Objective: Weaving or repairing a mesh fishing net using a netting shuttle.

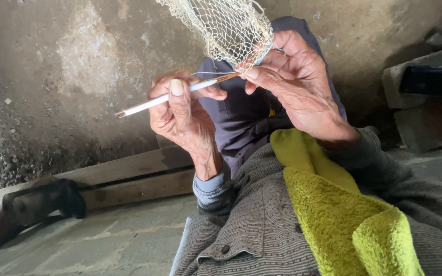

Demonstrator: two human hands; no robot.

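We take the net (226,28) as our landmark. It hangs from above the frame, and its gathered lower edge ends at our fingers.

Our left hand (182,115), below and to the left of the net, is closed around a slim white netting needle (167,97). The thumb lies along the top of the shaft and the fingers curl beneath. We judge that this grip steadies the long shaft so that the orange-brown tip can be aimed at the net's lower edge. A thin thread (205,73) runs just above the needle toward the mesh.

Our right hand (295,84), directly below the net, pinches the bottom meshes between thumb and fingertips. The other fingers are bent loosely behind. We judge that this pinch keeps the working mesh taut and close to the needle tip.

Below the net, a yellow-green towel (344,209) lies over a grey patterned jacket (262,230). Wooden planks (129,179) lie on the stone floor (108,240) to the lower left of the net, with a dark shoe (31,207) beside them. A rough wall (52,76) stands behind the net. Grey blocks (425,87) sit to its right.

Nothing stands between the needle tip and the mesh. Only the bunched net itself partly hides our right fingertips.
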